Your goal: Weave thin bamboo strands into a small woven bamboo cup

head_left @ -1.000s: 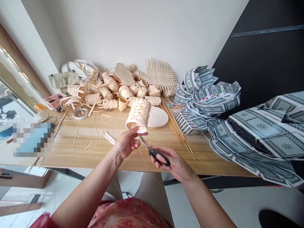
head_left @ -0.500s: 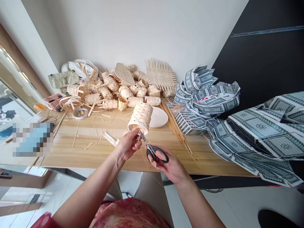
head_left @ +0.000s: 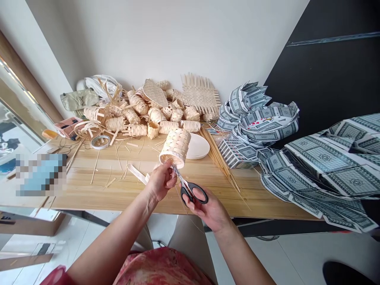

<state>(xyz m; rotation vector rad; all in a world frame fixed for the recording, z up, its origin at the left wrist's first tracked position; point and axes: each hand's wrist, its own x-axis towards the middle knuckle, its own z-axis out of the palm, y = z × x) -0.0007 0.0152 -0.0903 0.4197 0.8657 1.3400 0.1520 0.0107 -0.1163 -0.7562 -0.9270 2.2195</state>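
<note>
A small woven basket (head_left: 176,143), pale and cylindrical, is tilted above the table with its open end toward me. My left hand (head_left: 162,180) is closed on the near rim of that basket, thumb and fingers pinching its edge. Black-handled scissors (head_left: 194,192) are in my right hand (head_left: 209,209), with fingers through the loops. Their blade tips reach the basket's rim beside my left fingertips. A thin thread hangs below the basket; its upper end is hidden by my fingers.
Behind lies a heap of woven cylinders (head_left: 138,103) and a flat woven mat (head_left: 200,93). A white oval plate (head_left: 198,146), thin sticks (head_left: 221,160) and a tape roll (head_left: 100,141) lie on the table (head_left: 118,194). Folded playing-card structures (head_left: 323,170) fill the right side.
The scissors and my right hand have shifted slightly left, and the handles look a bit wider apart. My left hand and the basket stay almost in place.
</note>
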